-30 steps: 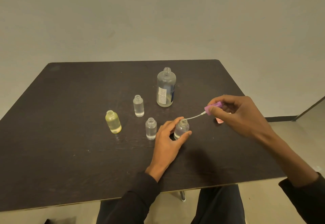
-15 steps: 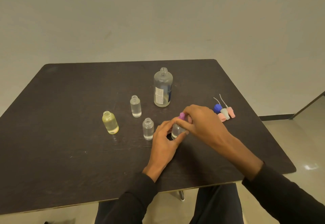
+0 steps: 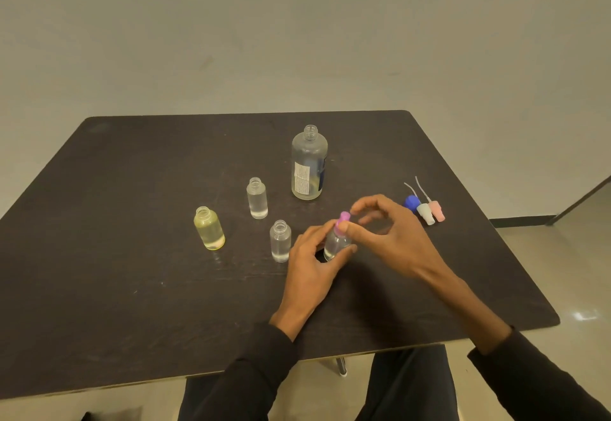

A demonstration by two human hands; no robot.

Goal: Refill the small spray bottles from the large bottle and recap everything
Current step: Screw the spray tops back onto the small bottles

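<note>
Head view: small clear bottle (image 3: 334, 244) stands upright on dark table (image 3: 115, 255), near the middle-front. Purple spray cap (image 3: 343, 219) sits on its neck. L hand (image 3: 310, 262) grips the bottle body w/ fingers & thumb curled round it. R hand (image 3: 390, 232) is at the cap, thumb tip touching it, other fingers curled above; a bit blurry, so can't tell if it really pinches the cap.

Just left: another small clear bottle, no cap (image 3: 280, 240). Behind that, a 3rd open small bottle (image 3: 257, 198). Further left, yellow-liquid bottle (image 3: 209, 228), open too. Big bottle (image 3: 309, 163) w/ label stands behind, no cap, part full.

Right of the hands lie a blue cap (image 3: 412, 203), white cap (image 3: 426, 213) & pink cap (image 3: 437, 210), close together, thin tubes pointing away.
</note>
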